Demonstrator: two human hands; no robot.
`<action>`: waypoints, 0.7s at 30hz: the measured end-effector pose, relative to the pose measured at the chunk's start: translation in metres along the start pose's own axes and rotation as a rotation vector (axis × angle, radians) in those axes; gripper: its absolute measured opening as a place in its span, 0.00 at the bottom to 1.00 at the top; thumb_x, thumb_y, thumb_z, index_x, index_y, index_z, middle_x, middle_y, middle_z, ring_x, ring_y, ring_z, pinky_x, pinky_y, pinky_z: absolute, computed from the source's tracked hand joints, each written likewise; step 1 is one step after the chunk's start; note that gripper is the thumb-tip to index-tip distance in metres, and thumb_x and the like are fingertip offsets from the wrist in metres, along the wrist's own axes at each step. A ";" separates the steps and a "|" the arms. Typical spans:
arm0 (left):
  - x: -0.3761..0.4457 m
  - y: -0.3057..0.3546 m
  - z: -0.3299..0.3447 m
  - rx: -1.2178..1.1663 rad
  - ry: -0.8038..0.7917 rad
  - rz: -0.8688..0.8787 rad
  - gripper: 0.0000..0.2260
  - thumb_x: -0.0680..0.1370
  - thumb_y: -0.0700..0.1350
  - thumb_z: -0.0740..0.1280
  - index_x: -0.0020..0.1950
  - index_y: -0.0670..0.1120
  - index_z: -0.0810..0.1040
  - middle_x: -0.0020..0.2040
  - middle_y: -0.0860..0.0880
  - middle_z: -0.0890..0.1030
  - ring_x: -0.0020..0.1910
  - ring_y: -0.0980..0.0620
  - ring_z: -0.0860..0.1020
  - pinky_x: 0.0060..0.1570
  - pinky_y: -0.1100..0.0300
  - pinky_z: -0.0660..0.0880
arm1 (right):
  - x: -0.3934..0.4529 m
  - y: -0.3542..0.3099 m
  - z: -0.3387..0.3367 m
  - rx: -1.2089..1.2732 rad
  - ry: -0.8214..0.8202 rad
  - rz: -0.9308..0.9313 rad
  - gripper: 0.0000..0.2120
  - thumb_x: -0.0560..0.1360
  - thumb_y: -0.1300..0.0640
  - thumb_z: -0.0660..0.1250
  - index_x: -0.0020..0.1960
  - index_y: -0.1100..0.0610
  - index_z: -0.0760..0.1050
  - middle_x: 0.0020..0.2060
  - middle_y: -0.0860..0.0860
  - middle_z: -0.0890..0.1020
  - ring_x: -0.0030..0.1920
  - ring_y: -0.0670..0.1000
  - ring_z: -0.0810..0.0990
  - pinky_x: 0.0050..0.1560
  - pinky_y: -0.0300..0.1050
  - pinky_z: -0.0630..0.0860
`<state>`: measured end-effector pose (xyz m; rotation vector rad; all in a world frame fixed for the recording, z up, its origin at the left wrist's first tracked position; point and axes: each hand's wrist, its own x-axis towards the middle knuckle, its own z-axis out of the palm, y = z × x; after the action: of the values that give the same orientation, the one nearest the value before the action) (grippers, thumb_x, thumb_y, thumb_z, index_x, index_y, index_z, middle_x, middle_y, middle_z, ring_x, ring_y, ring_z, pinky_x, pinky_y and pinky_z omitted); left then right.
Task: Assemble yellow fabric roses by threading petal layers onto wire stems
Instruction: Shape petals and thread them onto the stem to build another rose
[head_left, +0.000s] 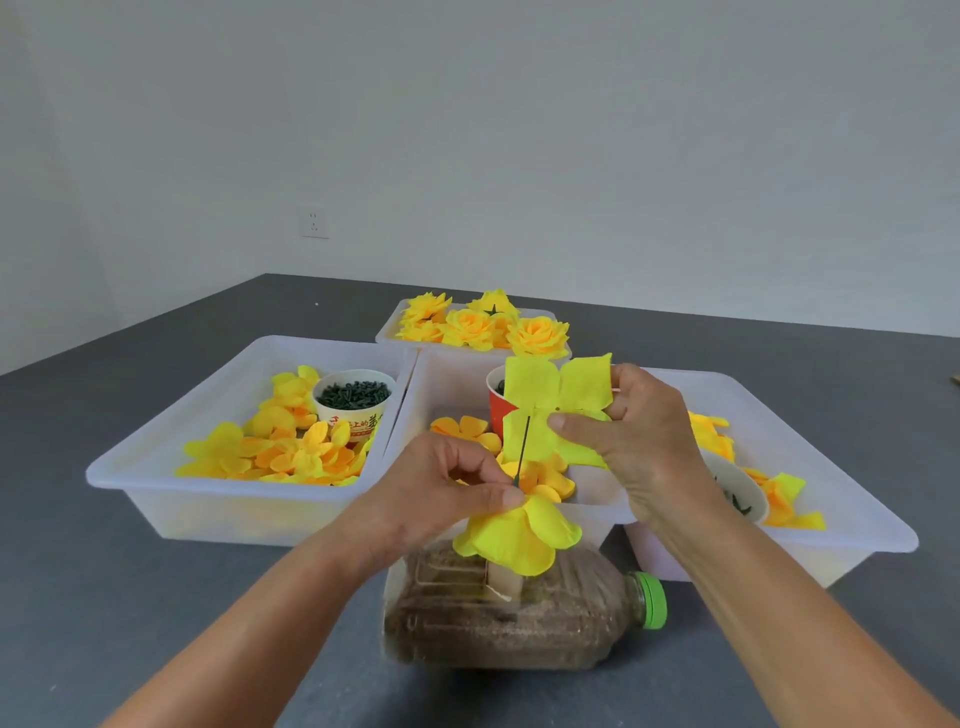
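My left hand (441, 493) pinches the top of a partly built yellow rose (519, 540) that hangs petals down, with a thin dark wire stem (522, 452) pointing up from it. Just above, my right hand (634, 431) holds a flat, light yellow four-lobed petal layer (558, 400) between thumb and fingers. The stem's tip lies against the middle of that layer. Whether the tip has gone through the layer cannot be seen.
Three white trays (156, 483) hold loose yellow petals; a paper cup of dark green pieces (353, 395) stands in the left tray, a red cup (498, 400) in the middle. A far tray holds finished roses (483, 325). A sand-filled bottle (519, 613) lies in front of me.
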<state>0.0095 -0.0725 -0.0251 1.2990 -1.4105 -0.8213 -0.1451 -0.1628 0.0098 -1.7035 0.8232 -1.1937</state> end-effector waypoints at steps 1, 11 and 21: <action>0.000 0.000 0.000 -0.010 0.004 -0.002 0.04 0.69 0.37 0.73 0.35 0.45 0.82 0.33 0.53 0.81 0.36 0.56 0.77 0.41 0.64 0.75 | 0.000 0.000 0.000 0.003 0.005 -0.007 0.15 0.64 0.69 0.76 0.41 0.51 0.77 0.38 0.50 0.84 0.39 0.51 0.83 0.41 0.47 0.79; -0.002 0.008 -0.003 0.047 -0.023 0.005 0.04 0.72 0.35 0.70 0.45 0.37 0.82 0.46 0.36 0.82 0.45 0.46 0.79 0.51 0.51 0.76 | -0.006 -0.001 -0.001 0.071 0.009 -0.008 0.13 0.69 0.67 0.72 0.36 0.50 0.78 0.27 0.40 0.81 0.29 0.38 0.79 0.31 0.32 0.76; 0.000 0.013 -0.004 0.023 -0.044 -0.041 0.13 0.72 0.46 0.69 0.46 0.36 0.83 0.45 0.38 0.83 0.46 0.50 0.80 0.51 0.61 0.75 | -0.008 -0.003 -0.004 0.073 0.016 -0.012 0.12 0.68 0.66 0.73 0.37 0.49 0.78 0.28 0.40 0.82 0.30 0.38 0.80 0.31 0.31 0.75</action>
<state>0.0093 -0.0691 -0.0122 1.3383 -1.4355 -0.8681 -0.1513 -0.1557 0.0102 -1.6439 0.7704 -1.2320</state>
